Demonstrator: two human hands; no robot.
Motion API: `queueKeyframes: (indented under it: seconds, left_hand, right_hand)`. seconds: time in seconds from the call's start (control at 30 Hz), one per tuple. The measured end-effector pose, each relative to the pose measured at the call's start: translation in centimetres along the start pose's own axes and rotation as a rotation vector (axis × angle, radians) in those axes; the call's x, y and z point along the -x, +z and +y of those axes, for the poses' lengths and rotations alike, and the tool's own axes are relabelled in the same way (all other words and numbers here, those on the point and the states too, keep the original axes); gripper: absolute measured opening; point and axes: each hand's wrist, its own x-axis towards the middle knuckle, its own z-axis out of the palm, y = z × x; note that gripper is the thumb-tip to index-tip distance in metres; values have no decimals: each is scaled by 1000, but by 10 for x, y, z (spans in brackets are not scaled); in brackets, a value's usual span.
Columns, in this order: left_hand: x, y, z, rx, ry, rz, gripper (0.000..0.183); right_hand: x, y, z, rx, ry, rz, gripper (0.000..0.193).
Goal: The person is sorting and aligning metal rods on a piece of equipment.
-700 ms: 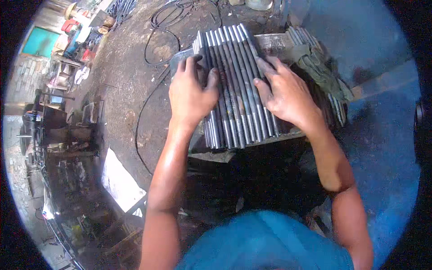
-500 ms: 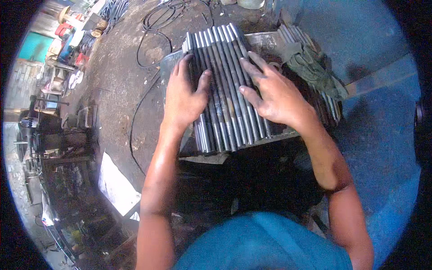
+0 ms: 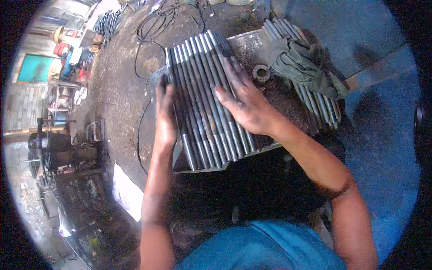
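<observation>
Threaded steel rods (image 3: 202, 99), one row, centre frame: left hand (image 3: 165, 118) flat against row's edge, right hand (image 3: 243, 101) spread open on top, nothing gripped. Risk: near ends overhang metal bench (image 3: 252, 49); uneven push could roll rods off.

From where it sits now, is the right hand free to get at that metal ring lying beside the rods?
Probably yes. The right hand lies flat on the rods, and the metal ring sits on the work surface just beyond its fingertips with nothing between them; the green rag lies farther right.

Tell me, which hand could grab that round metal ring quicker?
Probably the right hand: its fingertips lie on the rods just beside the ring, while the left hand presses the row's far side.
</observation>
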Motion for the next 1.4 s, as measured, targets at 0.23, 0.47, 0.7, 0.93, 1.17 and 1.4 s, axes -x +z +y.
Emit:
queueKeyframes:
  seconds: [0.23,0.47,0.7,0.93,1.17,1.4]
  left_hand:
    - [-20,-44,-30,43,-49,-49,65]
    - [-17,-26,6,-456,267,202,67]
    - [-23,-17,22,-580,319,264,62]
    - [-30,29,65,-323,242,395,56]
    - [15,138,142,688,-341,50,63]
    - [36,119,214,425,-404,524,46]
  right_hand:
    - [-8,-12,-6,-422,175,-33,83]
    - [-5,-48,-17,76,-136,225,56]
    - [-14,-123,-12,800,376,145,55]
    - [-18,-155,-22,461,443,189,46]
    - [-83,-161,-184,-166,381,155,52]
    - [-55,-157,-232,-677,587,-351,62]
